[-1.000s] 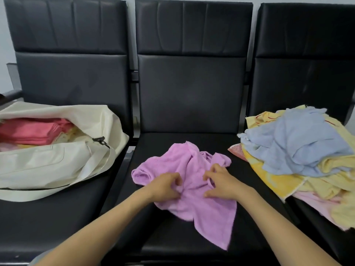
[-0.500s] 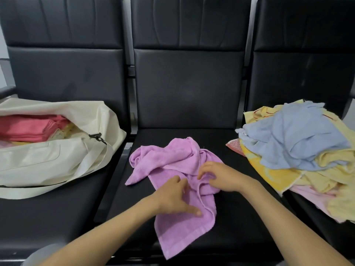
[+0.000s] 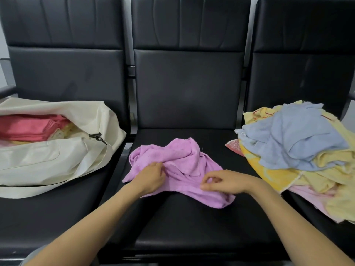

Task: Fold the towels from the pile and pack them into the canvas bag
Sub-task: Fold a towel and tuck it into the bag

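Observation:
A crumpled purple towel [image 3: 182, 162] lies on the middle black seat [image 3: 192, 223]. My left hand [image 3: 150, 176] pinches its cloth near the left edge. My right hand [image 3: 222, 181] pinches a lower fold, thumb and forefinger closed on the fabric. The cream canvas bag [image 3: 57, 156] lies open on the left seat, with folded red towels [image 3: 28, 127] and pale yellow ones inside. The towel pile [image 3: 299, 150] sits on the right seat, a light blue towel on top of yellow and pink ones.
Three black padded chairs stand in a row with tall backrests [image 3: 188, 87]. The bag's strap [image 3: 34, 191] trails along the left seat's front. A black clip [image 3: 97, 137] hangs at the bag's mouth. A grey armrest [image 3: 7, 91] shows at far left.
The towel has been pulled wider sideways; its long hanging end now lies to the right. My left hand moved left and up along the cloth, my right hand shifted right and down.

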Demonstrator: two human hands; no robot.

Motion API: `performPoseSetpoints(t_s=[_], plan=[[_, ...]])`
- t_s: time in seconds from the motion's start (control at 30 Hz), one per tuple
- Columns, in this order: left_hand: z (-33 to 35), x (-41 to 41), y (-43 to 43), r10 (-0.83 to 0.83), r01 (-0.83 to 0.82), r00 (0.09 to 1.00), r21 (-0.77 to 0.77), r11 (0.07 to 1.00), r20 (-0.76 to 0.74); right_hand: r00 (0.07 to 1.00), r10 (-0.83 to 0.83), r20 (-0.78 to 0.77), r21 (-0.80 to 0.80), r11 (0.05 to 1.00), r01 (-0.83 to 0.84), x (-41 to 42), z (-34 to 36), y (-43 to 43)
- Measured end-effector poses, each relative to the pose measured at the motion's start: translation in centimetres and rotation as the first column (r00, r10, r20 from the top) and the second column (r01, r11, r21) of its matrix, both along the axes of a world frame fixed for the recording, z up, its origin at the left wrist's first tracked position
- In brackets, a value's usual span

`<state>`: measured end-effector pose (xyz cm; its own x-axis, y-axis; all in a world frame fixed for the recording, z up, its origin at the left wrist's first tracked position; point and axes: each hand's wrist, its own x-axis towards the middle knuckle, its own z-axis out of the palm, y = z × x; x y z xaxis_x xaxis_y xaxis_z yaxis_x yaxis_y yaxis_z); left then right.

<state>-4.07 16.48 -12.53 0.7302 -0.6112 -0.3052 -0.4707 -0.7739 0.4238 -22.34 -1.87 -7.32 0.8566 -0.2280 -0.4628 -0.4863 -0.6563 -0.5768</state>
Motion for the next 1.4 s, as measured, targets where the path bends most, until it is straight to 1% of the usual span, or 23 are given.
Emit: performPoseSetpoints(t_s=[0.03,0.07,0.13,0.2,0.3,0.4,0.47,0.57,0.6,0.7,0.73,0.77,0.83,0.87,0.9,0.93,1.0,1.07,1.1,1.17,1.23,1.33,1.4], plan=[[-0.7,0.7,0.1,-0.125,0.134,0.988,-0.112,0.985,0.086,0.997,-0.058,0.058,0.025,0.998,0.057,0.3,-0.2,0.4],[-0.4,0.6,0.3,-0.194,0.218,0.968,-0.149,0.965,0.159,0.987,-0.079,0.138,-0.037,0.996,0.085,0.9,-0.5,0.7],[0.0,0.4,1.4,-0.349,0.371,0.915,-0.086,0.924,0.201,0.952,-0.005,0.307,-0.264,0.96,0.09,2.5,-1.7,1.0],[-0.7,0.8,0.9,-0.413,0.433,0.882,-0.045,0.9,0.225,0.919,0.03,0.392,-0.313,0.944,0.102,4.2,-2.7,0.9],[-0.9,1.5,0.4,-0.458,0.509,0.835,-0.111,0.854,0.305,0.946,0.073,0.317,-0.388,0.92,0.059,7.0,-3.5,0.4],[-0.4,1.8,0.3,-0.541,0.619,0.732,-0.072,0.782,0.414,0.973,0.171,0.153,-0.566,0.822,-0.055,9.6,-3.1,0.3],[-0.1,1.4,0.3,-0.598,0.675,0.68,-0.044,0.736,0.425,0.956,0.23,0.183,-0.568,0.818,-0.089,11.0,-2.1,0.1],[-0.4,1.6,0.3,-0.603,0.691,0.658,-0.044,0.721,0.45,0.927,0.083,0.365,-0.256,0.967,0.015,12.2,0.9,-0.5],[-0.3,1.6,0.4,-0.61,0.694,0.661,-0.047,0.718,0.436,0.931,0.026,0.363,-0.169,0.985,0.039,12.6,1.7,-1.0],[-0.2,1.5,0.6,-0.579,0.632,0.749,-0.088,0.77,0.322,0.974,-0.102,0.201,0.047,0.994,0.094,14.2,2.8,-2.0],[-0.2,1.6,0.5,-0.553,0.6,0.782,-0.105,0.793,0.288,0.95,-0.191,0.249,0.155,0.976,0.155,14.9,2.9,-2.1],[0.0,1.6,0.5,-0.529,0.57,0.809,-0.122,0.813,0.255,0.864,-0.338,0.373,0.266,0.931,0.25,15.8,2.8,-2.5],[0.0,1.9,0.4,-0.482,0.512,0.852,-0.133,0.849,0.204,0.531,-0.636,0.56,0.535,0.767,0.354,16.9,3.0,-3.1],[0.0,2.0,0.4,-0.47,0.494,0.862,-0.11,0.862,0.188,0.441,-0.711,0.547,0.64,0.695,0.328,17.0,3.1,-3.0],[0.0,2.1,0.3,-0.464,0.481,0.869,-0.076,0.873,0.175,0.427,-0.721,0.546,0.648,0.687,0.33,16.9,2.7,-2.9],[-0.1,2.1,0.3,-0.454,0.467,0.876,-0.052,0.883,0.16,0.474,-0.676,0.564,0.571,0.734,0.368,16.4,2.3,-2.6],[-0.3,1.7,0.1,-0.416,0.421,0.902,-0.017,0.907,0.119,0.704,-0.439,0.559,0.252,0.898,0.359,14.9,1.0,-1.8],[-0.2,1.2,0.0,-0.372,0.372,0.923,0.014,0.928,0.097,0.934,-0.14,0.329,0.005,0.989,0.147,12.2,0.0,-0.3],[-0.1,1.0,-0.1,-0.351,0.351,0.93,0.023,0.936,0.112,0.978,-0.018,0.209,-0.015,1.0,0.021,10.7,-0.7,0.2],[0.2,0.7,0.0,-0.337,0.339,0.92,0.023,0.941,0.199,0.988,0.148,0.046,-0.07,0.987,-0.144,7.9,-1.5,1.3],[0.2,0.7,0.2,-0.342,0.339,0.898,0.06,0.939,0.276,0.977,0.211,0.038,-0.242,0.95,-0.195,6.0,-2.1,1.7],[0.2,0.7,0.7,-0.366,0.365,0.902,0.048,0.93,0.229,0.991,0.12,0.052,-0.354,0.93,-0.095,4.6,-2.5,1.9],[0.6,0.2,0.9,-0.354,0.373,0.923,-0.13,0.919,0.15,0.997,0.076,-0.017,-0.398,0.914,-0.077,4.2,-2.5,1.9]])
